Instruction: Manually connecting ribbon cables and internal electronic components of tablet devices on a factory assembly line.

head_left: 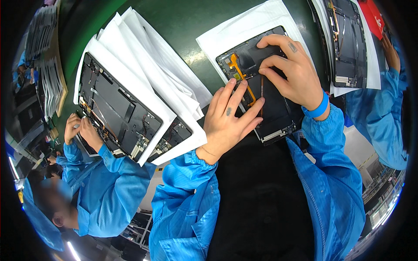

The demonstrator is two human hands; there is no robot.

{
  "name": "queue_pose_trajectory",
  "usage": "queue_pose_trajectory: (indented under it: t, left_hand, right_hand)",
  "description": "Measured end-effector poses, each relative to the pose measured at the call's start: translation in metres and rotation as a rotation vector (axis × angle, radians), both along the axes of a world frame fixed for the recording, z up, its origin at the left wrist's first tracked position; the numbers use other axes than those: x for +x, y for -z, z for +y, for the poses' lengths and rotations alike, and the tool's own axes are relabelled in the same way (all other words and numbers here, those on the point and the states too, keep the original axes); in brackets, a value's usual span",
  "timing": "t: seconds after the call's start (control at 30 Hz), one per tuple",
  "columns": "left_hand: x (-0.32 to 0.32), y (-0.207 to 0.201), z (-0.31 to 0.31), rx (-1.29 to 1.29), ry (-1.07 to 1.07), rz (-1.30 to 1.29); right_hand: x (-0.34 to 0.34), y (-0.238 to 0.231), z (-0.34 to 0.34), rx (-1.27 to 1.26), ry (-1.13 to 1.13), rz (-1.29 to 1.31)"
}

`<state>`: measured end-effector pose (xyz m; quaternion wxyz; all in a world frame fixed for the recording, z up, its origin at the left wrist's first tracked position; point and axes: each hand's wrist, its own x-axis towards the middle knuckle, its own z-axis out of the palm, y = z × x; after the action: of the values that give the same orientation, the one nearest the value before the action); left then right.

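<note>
An opened tablet housing (278, 106), dark inside, lies on a white foam sheet (212, 42) in front of me. An orange flex cable (237, 65) runs down its left part. My left hand (230, 114) rests over the housing's left edge with fingers spread, fingertips on and beside the flex cable. To its right, my right hand (292, 71) pinches thumb and index finger at the upper end of a thin brownish cable (262, 87). The other right fingers curl above the housing. A blue band (317, 105) circles the right wrist.
On the left, a co-worker's hands (87, 132) touch another opened tablet housing (114, 106) beside piled white foam sheets (148, 56). More housings (349, 48) lie on foam at the right, near a red item (371, 17) and another person's hand (390, 53). The table (183, 26) is dark green.
</note>
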<state>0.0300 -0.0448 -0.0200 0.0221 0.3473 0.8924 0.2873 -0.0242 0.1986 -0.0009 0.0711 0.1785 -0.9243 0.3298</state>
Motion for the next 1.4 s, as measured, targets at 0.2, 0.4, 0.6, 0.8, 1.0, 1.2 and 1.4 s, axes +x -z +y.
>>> queue_pose_trajectory:
  t: [0.2,0.4,0.6,0.8,1.0,1.2,1.4]
  left_hand:
    - [-0.003,-0.002,0.003,-0.012,-0.013,-0.004]
    - [-0.006,-0.004,0.012,-0.046,-0.058,0.048]
    - [-0.006,-0.005,0.024,-0.107,-0.127,0.089]
    - [-0.005,-0.005,0.031,-0.134,-0.159,0.126]
    - [-0.005,-0.007,0.036,-0.196,-0.171,0.167]
    - [-0.007,-0.01,0.042,-0.228,-0.184,0.181]
    - [-0.008,-0.016,0.03,0.082,-0.137,0.04]
  right_hand:
    - [0.0,0.0,0.0,0.014,-0.011,0.026]
    - [-0.001,0.001,0.0,0.031,-0.018,0.036]
    - [0.0,0.001,0.0,0.032,-0.013,0.04]
    - [0.0,0.002,0.0,0.043,-0.019,0.052]
    - [-0.003,0.005,0.006,-0.033,-0.036,-0.009]
    - [0.001,0.006,0.024,-0.095,-0.052,-0.067]
    - [0.019,-0.01,0.02,-0.149,0.031,-0.027]
